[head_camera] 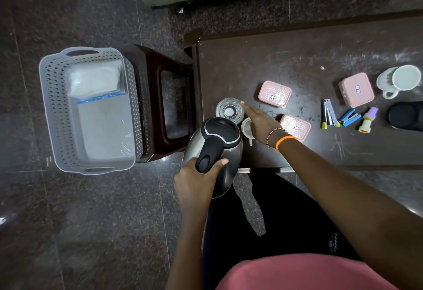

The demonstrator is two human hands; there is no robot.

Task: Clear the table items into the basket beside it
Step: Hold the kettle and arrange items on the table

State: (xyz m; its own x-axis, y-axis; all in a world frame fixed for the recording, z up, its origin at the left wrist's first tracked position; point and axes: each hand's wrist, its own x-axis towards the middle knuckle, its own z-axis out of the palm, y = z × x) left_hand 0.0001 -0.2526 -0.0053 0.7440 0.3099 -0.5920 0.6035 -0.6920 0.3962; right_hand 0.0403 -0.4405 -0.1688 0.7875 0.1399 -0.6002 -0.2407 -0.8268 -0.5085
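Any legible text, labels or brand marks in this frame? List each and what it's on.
None can be read.
Near pink container: small lid label, too blurred.
Front pink container: small lid label, too blurred.
Square pink container: small blue and red mark, illegible.
Kettle, basket: no visible text.

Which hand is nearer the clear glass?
Right. The right hand reaches beside the glass, fingertips at its rim; the left hand grips the kettle handle, nearer the person.
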